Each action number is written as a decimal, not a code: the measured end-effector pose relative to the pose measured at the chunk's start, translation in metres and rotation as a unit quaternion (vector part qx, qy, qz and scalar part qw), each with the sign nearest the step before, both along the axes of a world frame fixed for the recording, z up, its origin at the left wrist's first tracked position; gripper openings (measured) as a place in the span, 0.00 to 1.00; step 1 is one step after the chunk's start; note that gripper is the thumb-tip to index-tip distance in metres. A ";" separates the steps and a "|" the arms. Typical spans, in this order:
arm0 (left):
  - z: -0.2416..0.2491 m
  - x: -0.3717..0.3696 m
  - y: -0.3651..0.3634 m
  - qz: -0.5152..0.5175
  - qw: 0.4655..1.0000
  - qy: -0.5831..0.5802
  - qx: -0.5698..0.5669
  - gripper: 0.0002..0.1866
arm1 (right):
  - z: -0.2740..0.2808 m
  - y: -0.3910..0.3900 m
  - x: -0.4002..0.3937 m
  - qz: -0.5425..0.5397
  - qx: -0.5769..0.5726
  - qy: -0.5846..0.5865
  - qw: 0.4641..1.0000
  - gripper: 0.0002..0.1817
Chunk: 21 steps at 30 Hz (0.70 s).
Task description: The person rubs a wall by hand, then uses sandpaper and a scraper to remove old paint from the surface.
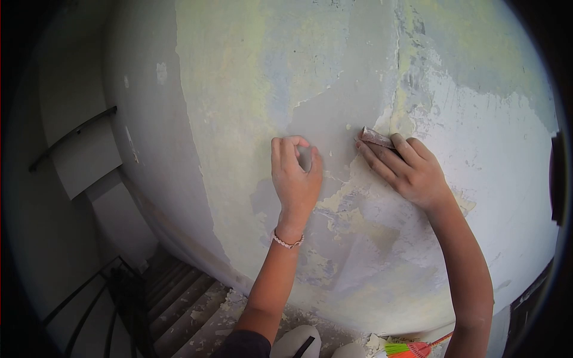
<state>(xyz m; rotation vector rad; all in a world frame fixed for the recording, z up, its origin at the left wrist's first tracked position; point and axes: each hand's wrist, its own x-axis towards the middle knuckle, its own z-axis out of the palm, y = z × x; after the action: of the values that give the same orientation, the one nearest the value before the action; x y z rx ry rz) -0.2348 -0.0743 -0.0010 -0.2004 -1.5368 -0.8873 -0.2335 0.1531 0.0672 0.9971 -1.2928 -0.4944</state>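
Note:
My right hand (pixel 410 166) grips a short, flat scraper (pixel 377 138) crusted with white dust. Its far end lies against or very near the wall (pixel 334 119), where paint has come off in patches; the rest of the tool is hidden by the fingers. To the left, my left hand (pixel 296 176) is raised at the wall with fingers curled and the thumb close to the index fingertip. Whether anything sits in that pinch cannot be made out. A beaded bracelet (pixel 288 241) circles the left wrist. Ragged flakes of peeling paint (pixel 340 200) lie between and below both hands.
Stairs (pixel 185 313) strewn with paint chips descend at lower left, beside a dark metal railing (pixel 89 283). A handrail (pixel 71 137) runs along the far-left wall. A broom with green and orange bristles (pixel 407 349) lies near the bottom edge, by my knees.

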 end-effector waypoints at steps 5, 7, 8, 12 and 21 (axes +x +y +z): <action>0.018 0.001 -0.002 0.025 0.996 0.028 -0.086 0.20 | 0.000 0.000 0.000 -0.007 0.002 0.006 1.000 0.26; 0.026 -0.001 -0.004 0.042 0.991 0.030 -0.127 0.25 | 0.000 0.000 0.001 -0.008 0.002 0.007 1.000 0.26; 0.032 -0.002 -0.003 0.050 0.988 0.025 -0.143 0.27 | 0.000 -0.001 0.001 -0.009 0.001 0.006 1.000 0.26; 0.045 -0.005 0.003 0.075 0.981 0.006 -0.178 0.30 | -0.002 -0.001 0.000 -0.016 -0.003 -0.003 1.000 0.27; 0.041 -0.006 0.008 0.070 0.985 0.012 -0.160 0.27 | -0.002 0.000 -0.001 -0.005 0.000 0.006 1.000 0.26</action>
<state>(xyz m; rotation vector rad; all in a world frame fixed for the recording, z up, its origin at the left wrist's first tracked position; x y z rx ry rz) -0.2407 -0.0667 0.0405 -0.3293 -1.6448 -0.5224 -0.2344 0.1535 0.0655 0.9860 -1.2870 -0.5073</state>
